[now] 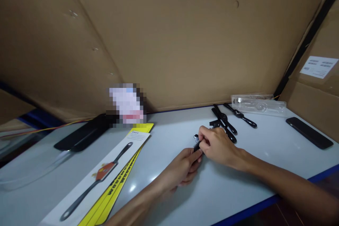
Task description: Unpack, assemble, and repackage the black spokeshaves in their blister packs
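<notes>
A white table (169,130) sits under it all. Two bare arms reach over it: the left one slants up to the right, and the right one comes in from the right side, pointing left. A long white card (106,171) lies on the left. Some other black tools (224,118) lie just past the right hand (218,144). That hand is bent over with its back facing up and its fingers curled down. The left hand (185,165) is on its side, thumb on top, fingers curled under. Both hands are closed on one black tool (196,146). The left holds its near end, and the right pinches it just farther along. Fingers hide most of it. A tiny shiny bit (196,137) pokes out by the right fingertips; I can't tell if it belongs to the tool.
</notes>
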Motion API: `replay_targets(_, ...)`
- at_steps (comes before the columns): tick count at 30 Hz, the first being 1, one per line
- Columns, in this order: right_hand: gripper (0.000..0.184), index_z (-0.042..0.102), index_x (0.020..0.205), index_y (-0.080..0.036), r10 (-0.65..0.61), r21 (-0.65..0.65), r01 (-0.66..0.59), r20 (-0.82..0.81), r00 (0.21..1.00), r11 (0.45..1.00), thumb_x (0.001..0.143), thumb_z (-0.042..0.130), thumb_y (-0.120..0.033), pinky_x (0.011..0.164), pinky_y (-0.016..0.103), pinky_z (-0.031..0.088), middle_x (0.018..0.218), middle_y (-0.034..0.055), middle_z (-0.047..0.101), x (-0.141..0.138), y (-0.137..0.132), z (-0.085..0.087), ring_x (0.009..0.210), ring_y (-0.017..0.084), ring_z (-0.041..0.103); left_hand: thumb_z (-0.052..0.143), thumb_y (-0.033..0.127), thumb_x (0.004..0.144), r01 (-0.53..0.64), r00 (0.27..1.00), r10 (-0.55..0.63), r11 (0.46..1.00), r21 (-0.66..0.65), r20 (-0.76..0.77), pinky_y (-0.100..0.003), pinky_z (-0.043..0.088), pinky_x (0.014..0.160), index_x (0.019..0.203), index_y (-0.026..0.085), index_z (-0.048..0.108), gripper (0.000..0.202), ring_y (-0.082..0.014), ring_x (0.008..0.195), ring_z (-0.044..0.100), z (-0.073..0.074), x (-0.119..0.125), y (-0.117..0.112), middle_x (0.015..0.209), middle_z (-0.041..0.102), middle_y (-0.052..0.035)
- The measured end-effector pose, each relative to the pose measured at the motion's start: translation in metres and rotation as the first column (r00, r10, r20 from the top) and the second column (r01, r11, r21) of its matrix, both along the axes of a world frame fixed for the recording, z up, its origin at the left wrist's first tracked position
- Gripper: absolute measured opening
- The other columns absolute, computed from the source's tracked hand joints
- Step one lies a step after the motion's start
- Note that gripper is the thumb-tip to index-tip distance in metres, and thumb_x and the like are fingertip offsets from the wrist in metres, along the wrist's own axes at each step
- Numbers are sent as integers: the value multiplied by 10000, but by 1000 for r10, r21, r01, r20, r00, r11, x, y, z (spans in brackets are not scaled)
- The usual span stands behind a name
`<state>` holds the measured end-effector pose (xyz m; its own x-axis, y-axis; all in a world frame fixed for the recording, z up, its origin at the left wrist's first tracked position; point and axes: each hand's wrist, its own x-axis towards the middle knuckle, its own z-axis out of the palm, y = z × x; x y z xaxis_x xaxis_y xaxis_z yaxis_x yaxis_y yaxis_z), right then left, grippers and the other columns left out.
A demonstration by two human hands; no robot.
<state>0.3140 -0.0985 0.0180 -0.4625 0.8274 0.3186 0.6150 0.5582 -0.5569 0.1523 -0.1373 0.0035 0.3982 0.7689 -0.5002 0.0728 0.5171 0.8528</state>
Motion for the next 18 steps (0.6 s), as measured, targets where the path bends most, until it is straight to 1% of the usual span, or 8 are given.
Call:
replay_targets(2, 159, 591, 854, -190, 78, 57, -80, 26, 997, 995, 830, 483, -75, 602, 267, 337, 707, -3, 635, 3, 0, -2, 606, 127, 502, 615, 546, 821, 3, 999, -2, 1000, -22, 40, -198, 43, 365, 729, 230, 407, 390, -29, 387, 111, 0, -3, 3, 492, 279, 131)
replay_targets(4, 185, 621, 916, -180, 168, 85, -172, 57, 984, 981, 910, 448, -114, 653, 281, 370, 842, 37, 686, 6, 1, -2, 686, 142, 551, 617, 527, 827, 0, 997, 3, 999, -49, 75, -195, 34, 360, 724, 227, 414, 377, -27, 382, 88, 1, -4, 5, 485, 261, 132)
replay_targets(7, 233, 645, 962, -168, 220, 87, -229, 102, 970, 970, 989, 414, -172, 714, 298, 401, 931, 68, 693, 11, 2, 0, 761, 159, 579, 624, 505, 840, -25, 994, 32, 997, -72, 102, -187, 32, 353, 720, 223, 424, 366, -25, 381, 67, 4, -5, 6, 473, 249, 133)
replay_targets(10, 270, 660, 940, -165, 228, 90, -242, 138, 964, 966, 1025, 412, -228, 743, 301, 413, 914, 69, 669, 14, 6, 2, 791, 164, 575, 644, 504, 834, -53, 991, 64, 994, -92, 117, -179, 33, 349, 712, 221, 425, 378, -24, 381, 62, 6, -5, 6, 460, 244, 133)
replay_targets(12, 277, 668, 915, -165, 233, 84, -247, 149, 961, 965, 1027, 426, -239, 742, 294, 412, 903, 62, 658, 16, 8, 3, 793, 161, 570, 671, 508, 811, -60, 989, 73, 993, -103, 126, -176, 32, 347, 706, 220, 423, 394, -21, 378, 62, 7, -5, 6, 455, 251, 132)
replay_targets(16, 298, 684, 888, -170, 243, 70, -253, 123, 962, 965, 1032, 436, -251, 733, 291, 406, 882, 53, 656, 19, 10, 2, 792, 157, 569, 718, 514, 764, -68, 988, 82, 992, -110, 129, -173, 29, 343, 707, 220, 426, 418, -19, 377, 60, 8, -4, 7, 446, 246, 137)
replay_targets(18, 255, 691, 913, -172, 245, 64, -252, 102, 964, 966, 1017, 483, -279, 726, 294, 406, 875, 50, 660, 19, 9, 2, 782, 158, 567, 715, 518, 765, -74, 988, 88, 992, -105, 127, -171, 31, 344, 707, 221, 425, 420, -19, 379, 61, 9, -5, 7, 449, 246, 137)
